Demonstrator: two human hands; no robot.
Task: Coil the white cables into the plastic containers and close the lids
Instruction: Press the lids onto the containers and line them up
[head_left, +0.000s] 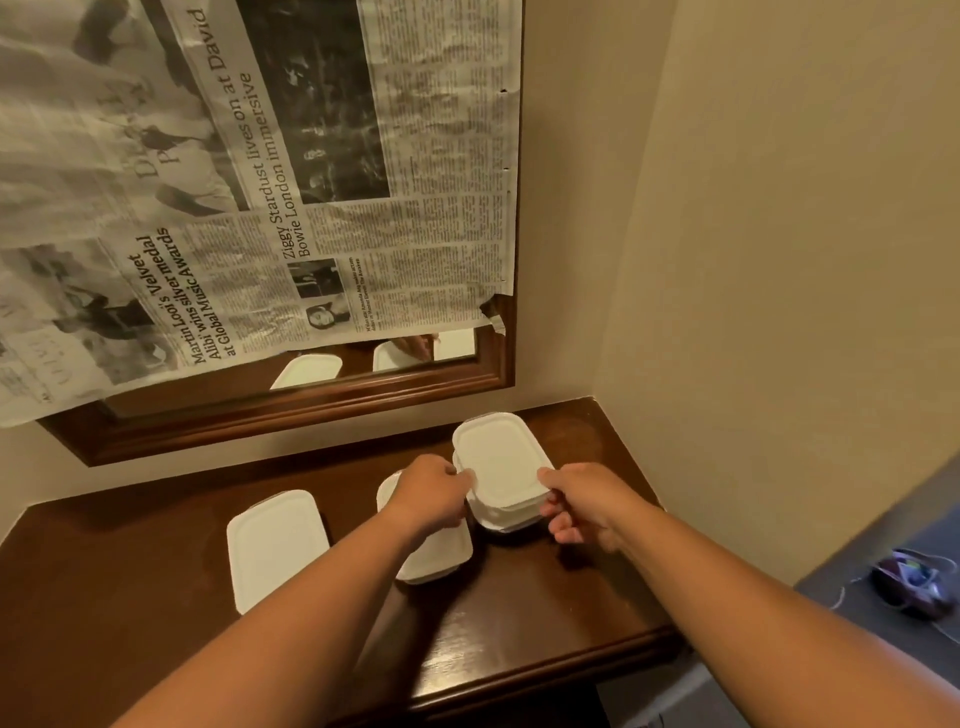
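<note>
While arms extend, hands (436, 491) (584, 506) flank container (501, 462)

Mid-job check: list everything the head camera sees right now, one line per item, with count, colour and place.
Lidded containers: three, white; left one alone on the desk, middle one partly under the left forearm, right one between both hands.
Desk: one, dark brown wood, in the corner.
Mirror: one, dark wood frame, on the wall above the desk.
Newspaper: black and white sheets covering most of the mirror.
Walls: beige.
Object with thin cord: one, purple, on blue surface at far right; cannot identify.
White cables: none visible.
Left hand: on right container's left edge.
Right hand: on its right edge.
</note>
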